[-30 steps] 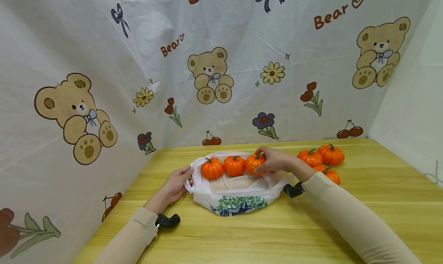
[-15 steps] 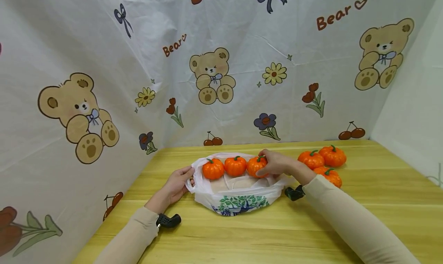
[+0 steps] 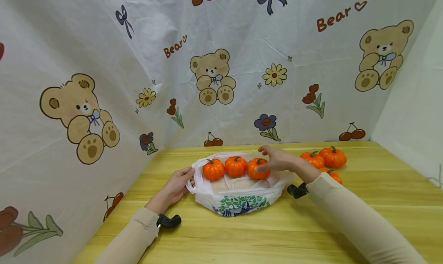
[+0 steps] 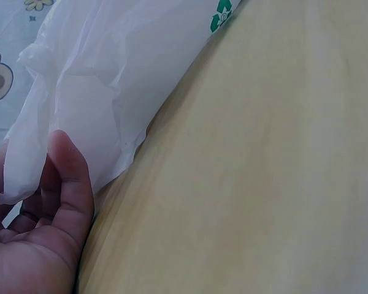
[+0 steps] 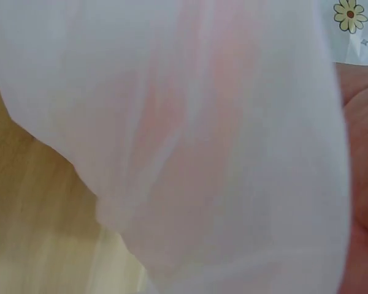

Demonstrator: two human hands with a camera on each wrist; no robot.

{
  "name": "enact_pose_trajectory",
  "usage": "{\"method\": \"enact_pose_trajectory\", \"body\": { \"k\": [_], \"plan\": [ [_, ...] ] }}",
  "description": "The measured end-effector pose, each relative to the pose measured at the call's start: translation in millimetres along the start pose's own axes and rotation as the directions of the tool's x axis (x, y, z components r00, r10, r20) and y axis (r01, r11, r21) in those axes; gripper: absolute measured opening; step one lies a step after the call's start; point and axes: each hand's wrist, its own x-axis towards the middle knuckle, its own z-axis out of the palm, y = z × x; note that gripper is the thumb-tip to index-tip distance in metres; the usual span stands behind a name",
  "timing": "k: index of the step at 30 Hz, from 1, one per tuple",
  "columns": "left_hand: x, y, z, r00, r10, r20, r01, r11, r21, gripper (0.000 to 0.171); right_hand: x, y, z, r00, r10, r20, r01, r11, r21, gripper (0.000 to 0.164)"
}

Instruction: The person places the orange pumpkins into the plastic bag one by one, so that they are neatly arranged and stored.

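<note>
A white plastic bag [image 3: 238, 196] with a green tree print lies on the table with its mouth open. Inside it three small orange pumpkins sit in a row: a left pumpkin [image 3: 213, 169], a middle pumpkin [image 3: 235, 166] and a right pumpkin [image 3: 254, 169]. My left hand [image 3: 179, 183] pinches the bag's left edge; in the left wrist view the thumb [image 4: 69, 162] presses on the plastic. Over the right pumpkin, my right hand [image 3: 277, 159] has its fingers spread apart, the thumb in front of the pumpkin. Bag plastic [image 5: 190, 153] covers most of the right wrist view.
Several more orange pumpkins [image 3: 333, 157] stand in a cluster on the wooden table [image 3: 221, 241], right of the bag and partly behind the right forearm. A bear-print curtain [image 3: 211, 121] hangs along the table's back and left. A white wall [image 3: 408, 117] rises at the right.
My right hand has loosened from the right pumpkin, its fingers lifting and moving slightly right. That pumpkin stays in the bag. The left hand keeps its hold on the bag.
</note>
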Motion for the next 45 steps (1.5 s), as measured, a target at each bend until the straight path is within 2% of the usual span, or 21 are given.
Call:
{"method": "enact_pose_trajectory", "body": {
  "k": [10, 19, 25, 33, 41, 45],
  "plan": [
    [0.6, -0.1, 1.0, 1.0, 0.001, 0.008, -0.001, 1.0, 0.0, 0.056, -9.1, -1.4, -10.0, 0.999, -0.023, -0.028, 0.022, 0.999, -0.027, 0.08],
    [0.1, 0.3, 1.3, 1.0, 0.0, 0.005, 0.0, 1.0, 0.01, 0.056, -20.3, 1.0, -23.0, 0.992, -0.109, -0.069, 0.11, 0.994, 0.021, 0.074],
    [0.4, 0.6, 1.7, 1.0, 0.0, 0.01, 0.0, 1.0, 0.014, 0.057, -33.6, 3.2, -35.5, 0.988, -0.126, -0.086, 0.131, 0.99, 0.049, 0.069],
    [-0.4, 1.4, 1.7, 1.0, 0.007, 0.008, -0.007, 1.0, 0.012, 0.058, -50.8, 16.1, -49.3, 0.981, -0.161, -0.11, 0.164, 0.986, 0.024, 0.068],
    [0.1, -2.6, 0.5, 1.0, -0.012, -0.007, 0.012, 1.0, 0.0, 0.053, -73.0, 33.5, -58.9, 0.976, -0.18, -0.125, 0.183, 0.983, 0.014, 0.067],
    [-0.1, -1.5, 0.1, 1.0, 0.002, 0.001, -0.002, 1.0, 0.004, 0.057, -83.5, 44.6, -65.2, 0.967, -0.207, -0.147, 0.208, 0.978, -0.009, 0.065]
  ]
}}
